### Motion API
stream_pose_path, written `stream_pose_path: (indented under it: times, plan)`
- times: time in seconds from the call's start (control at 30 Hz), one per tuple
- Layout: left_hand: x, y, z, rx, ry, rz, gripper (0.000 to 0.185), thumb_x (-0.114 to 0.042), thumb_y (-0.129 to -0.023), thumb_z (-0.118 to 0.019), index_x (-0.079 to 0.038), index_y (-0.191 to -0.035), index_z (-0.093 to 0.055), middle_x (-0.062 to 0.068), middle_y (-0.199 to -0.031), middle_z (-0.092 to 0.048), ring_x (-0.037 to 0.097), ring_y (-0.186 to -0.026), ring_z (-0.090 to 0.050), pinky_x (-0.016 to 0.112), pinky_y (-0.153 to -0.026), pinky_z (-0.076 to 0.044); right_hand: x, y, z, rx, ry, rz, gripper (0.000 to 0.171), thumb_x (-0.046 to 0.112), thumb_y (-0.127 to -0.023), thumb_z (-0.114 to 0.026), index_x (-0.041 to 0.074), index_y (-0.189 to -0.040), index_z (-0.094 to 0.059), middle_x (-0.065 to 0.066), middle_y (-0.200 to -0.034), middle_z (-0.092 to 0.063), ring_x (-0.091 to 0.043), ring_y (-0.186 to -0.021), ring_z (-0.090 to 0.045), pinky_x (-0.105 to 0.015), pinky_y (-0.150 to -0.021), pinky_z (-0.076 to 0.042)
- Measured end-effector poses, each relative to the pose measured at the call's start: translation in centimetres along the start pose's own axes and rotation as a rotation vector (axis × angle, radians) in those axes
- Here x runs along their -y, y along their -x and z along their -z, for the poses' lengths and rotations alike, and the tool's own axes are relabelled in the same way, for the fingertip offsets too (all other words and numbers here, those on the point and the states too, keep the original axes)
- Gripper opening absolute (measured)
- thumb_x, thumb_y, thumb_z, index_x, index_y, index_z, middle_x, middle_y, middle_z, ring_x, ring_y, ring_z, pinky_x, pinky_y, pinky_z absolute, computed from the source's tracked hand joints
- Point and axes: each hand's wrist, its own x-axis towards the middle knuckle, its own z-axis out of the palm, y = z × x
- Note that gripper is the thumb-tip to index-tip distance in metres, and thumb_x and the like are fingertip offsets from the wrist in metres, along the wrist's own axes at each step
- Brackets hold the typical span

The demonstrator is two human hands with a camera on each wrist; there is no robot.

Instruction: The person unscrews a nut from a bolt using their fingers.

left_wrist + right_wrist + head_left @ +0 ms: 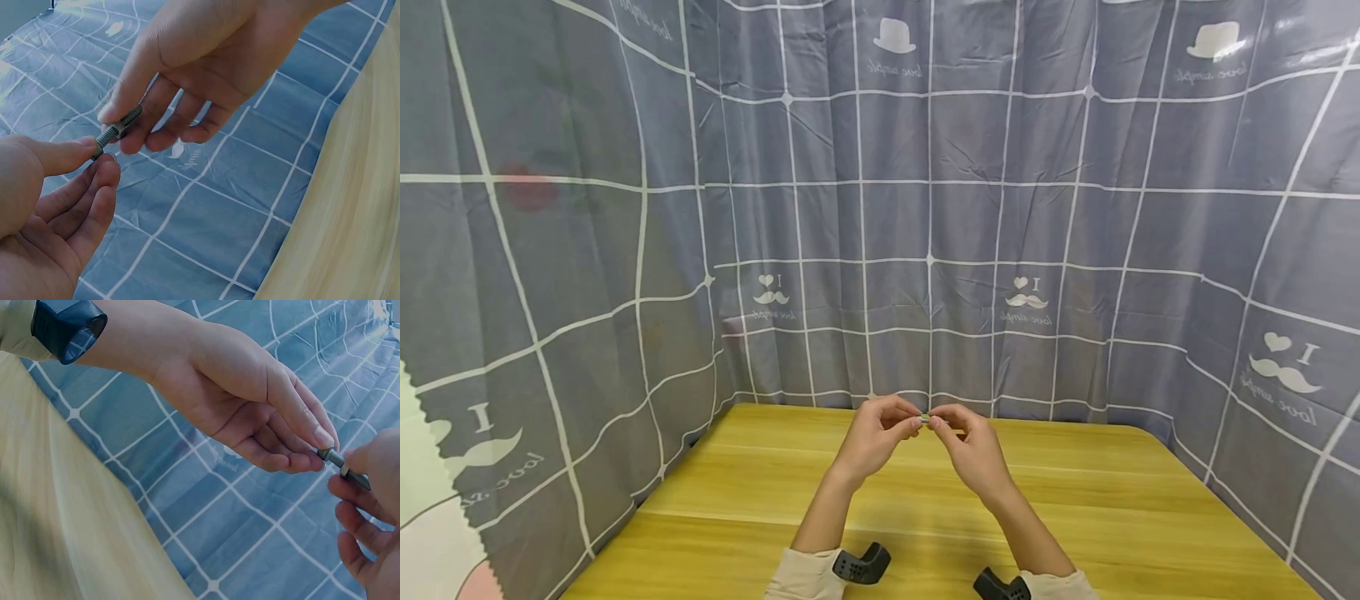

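A small metal bolt [107, 136] with a nut [345, 470] on its thread is held up between both hands, over the far part of the table. My left hand [871, 437] pinches the bolt's head end between thumb and forefinger. From the other side my right hand [976, 454] pinches the bolt around the nut with thumb and forefinger, the threaded tip sticking out past it. Bare thread shows between the two grips in both wrist views. In the head view the fingertips nearly meet and hide most of the bolt.
Below the hands lies a yellow wood-grain table [737, 500]. Grey curtains [895, 217] with white grid lines hang behind it and along both sides. A black device [861, 564] sits on the left wrist, and another black device [1000, 586] on the right wrist.
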Motion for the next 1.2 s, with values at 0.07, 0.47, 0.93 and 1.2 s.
stream_pose_path:
  times: [0.07, 0.47, 0.93, 1.2]
  plan:
    - [0.02, 0.02, 0.03, -0.005, -0.001, -0.005, 0.01, -0.006, -0.101, -0.068, 0.0, -0.105, -0.075, 0.01, -0.096, -0.075, 0.031, -0.087, -0.072, 0.034, -0.082, -0.059, 0.03, -0.04, -0.04, 0.0, 0.002, 0.014, 0.015, 0.014, -0.101, -0.07, 0.008, -0.115, -0.074, -0.003, -0.112, -0.072, -0.023, -0.105, -0.065, -0.043, -0.088, -0.054]
    - [0.05, 0.2, 0.02, -0.01, -0.02, 0.02, 0.009, -0.006, -0.101, -0.068, -0.003, -0.104, -0.076, 0.006, -0.095, -0.075, 0.019, -0.085, -0.07, 0.033, -0.081, -0.058, 0.23, 0.16, -0.06, -0.004, 0.026, -0.004, 0.015, 0.014, -0.101, -0.07, 0.007, -0.114, -0.074, -0.002, -0.109, -0.072, -0.021, -0.099, -0.066, -0.04, -0.082, -0.054]
    - [-0.02, 0.12, 0.13, -0.016, -0.021, 0.022, 0.01, -0.007, -0.101, -0.068, -0.003, -0.105, -0.076, 0.005, -0.095, -0.075, 0.02, -0.086, -0.07, 0.034, -0.081, -0.058, 0.16, 0.07, 0.11, -0.028, -0.002, 0.01, 0.013, 0.016, -0.103, -0.067, 0.008, -0.107, -0.077, -0.001, -0.099, -0.073, -0.02, -0.093, -0.066, -0.036, -0.081, -0.054]
    - [-0.16, 0.15, 0.22, -0.016, -0.014, 0.033, 0.01, -0.007, -0.101, -0.067, -0.004, -0.106, -0.076, 0.005, -0.096, -0.076, 0.019, -0.087, -0.07, 0.033, -0.083, -0.058, 0.11, -0.02, 0.04, -0.027, -0.002, 0.001, 0.022, 0.018, -0.102, -0.07, 0.007, -0.121, -0.073, -0.006, -0.113, -0.072, -0.023, -0.103, -0.067, -0.04, -0.086, -0.055]
